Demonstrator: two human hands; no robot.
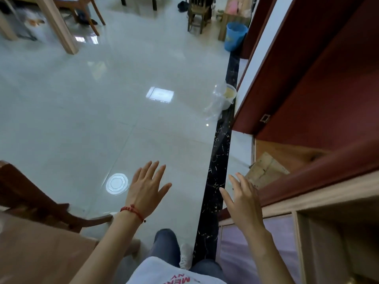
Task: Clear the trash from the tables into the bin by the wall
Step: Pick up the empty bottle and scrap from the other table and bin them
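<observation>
A blue plastic bin (235, 35) stands far ahead on the floor against the right-hand wall. My left hand (146, 187), with a red string bracelet at the wrist, hovers over the tiled floor with fingers spread and holds nothing. My right hand (243, 199) is also empty, fingers straight, next to the edge of a red wooden counter (311, 175). A white tub with a clear plastic bag (224, 98) sits on the floor by the wall, between me and the bin.
A wooden chair (26, 193) and a brown tabletop (37, 251) are at my lower left. A table leg (59, 25) and chairs (198, 14) stand far ahead. A black marble strip (221, 152) runs along the wall. Shiny tiled floor lies between.
</observation>
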